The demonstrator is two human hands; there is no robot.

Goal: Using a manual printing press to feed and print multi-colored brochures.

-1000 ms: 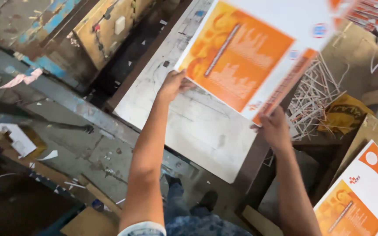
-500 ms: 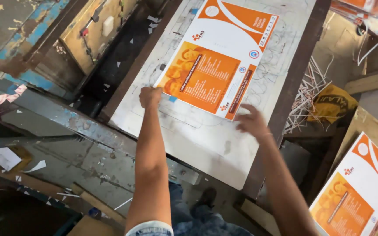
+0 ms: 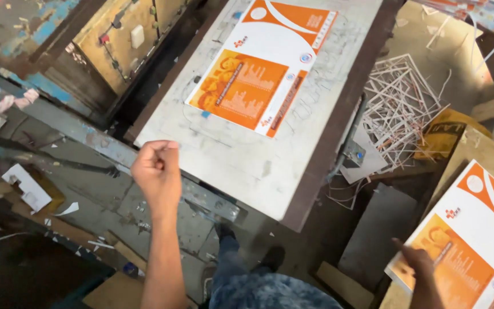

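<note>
Worn metal press table now carries the orange printed sheet, released on its far part. Left hand has drawn back, closed, empty; right hand, fingers apart, touches the sheet stack near right.

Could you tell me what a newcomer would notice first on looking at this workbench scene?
The eye goes first to the bright orange and white printed sheet lying flat on the grey metal plate at top centre. Next comes the left hand, closed in a fist above the plate's near-left edge, holding nothing visible. At lower right, the right hand touches a stack of matching sheets, with a tangle of white paper strips beyond.
</note>
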